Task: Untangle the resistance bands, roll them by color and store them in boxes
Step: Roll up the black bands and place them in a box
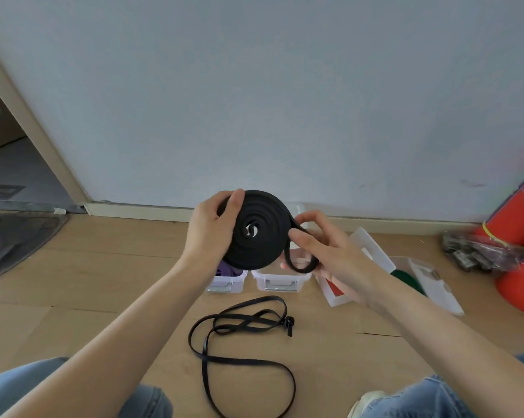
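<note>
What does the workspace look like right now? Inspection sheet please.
Surface: wooden floor, seams visible.
Job's things: black band coil held up, tail unrolled; thin black band loose on the floor, knotted; purple band in left box; middle box contents hidden; green band in right box.
Clutter: box lids; plastic bag.
Grippers: left hand grips coil; right hand pinches tail.
Cables: nothing seen.
Surroundings: wall, orange rolls, doorway mat.
</note>
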`<action>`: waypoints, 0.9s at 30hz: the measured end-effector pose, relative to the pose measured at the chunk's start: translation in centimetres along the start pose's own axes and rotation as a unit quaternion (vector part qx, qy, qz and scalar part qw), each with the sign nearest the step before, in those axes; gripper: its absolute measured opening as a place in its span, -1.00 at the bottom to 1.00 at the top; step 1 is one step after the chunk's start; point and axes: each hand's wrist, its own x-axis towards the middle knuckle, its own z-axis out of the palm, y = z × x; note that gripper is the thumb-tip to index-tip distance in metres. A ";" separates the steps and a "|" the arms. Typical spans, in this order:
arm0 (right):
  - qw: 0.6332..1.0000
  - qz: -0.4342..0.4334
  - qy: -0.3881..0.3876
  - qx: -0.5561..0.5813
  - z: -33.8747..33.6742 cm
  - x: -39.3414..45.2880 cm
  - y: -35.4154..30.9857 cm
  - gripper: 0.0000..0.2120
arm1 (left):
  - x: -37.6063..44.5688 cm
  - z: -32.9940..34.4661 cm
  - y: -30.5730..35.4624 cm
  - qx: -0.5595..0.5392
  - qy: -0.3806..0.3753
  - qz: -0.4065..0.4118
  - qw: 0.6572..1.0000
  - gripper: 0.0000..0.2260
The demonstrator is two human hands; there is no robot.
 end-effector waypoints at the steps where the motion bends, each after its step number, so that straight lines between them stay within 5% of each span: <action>1: 1.000 -0.003 0.009 0.001 0.2 0.1 0.1 -0.66 | -0.5 0.6 -0.2 -0.004 0.019 -0.011 1.000 -0.80; 4: 0.999 -0.011 0.046 -0.025 0.3 0.4 0.1 -0.73 | -1.5 1.8 -0.8 -0.021 0.013 -0.073 0.997 -0.79; 11: 0.981 -0.094 0.049 -0.163 -2.0 0.8 -2.2 -0.78 | -0.9 1.1 -0.3 -0.057 -0.220 -0.129 0.965 -0.76; 17: 0.941 -0.126 0.093 -0.299 -1.4 1.3 -1.2 -0.62 | -1.6 3.9 0.6 -0.128 -0.089 -0.168 0.973 -0.74; 20: 0.938 -0.100 0.061 -0.326 -1.4 1.3 -0.6 -0.29 | -0.6 4.5 0.8 -0.127 -0.037 -0.197 0.971 -0.74; 24: 0.829 -0.064 0.083 -0.549 -1.5 2.2 1.5 0.08 | 0.3 6.3 -1.6 -0.129 -0.004 -0.250 0.960 -0.80; 27: 0.813 -0.036 0.086 -0.575 -2.3 3.2 4.1 0.06 | 0.6 8.2 -4.9 -0.105 -0.025 -0.276 0.955 -0.71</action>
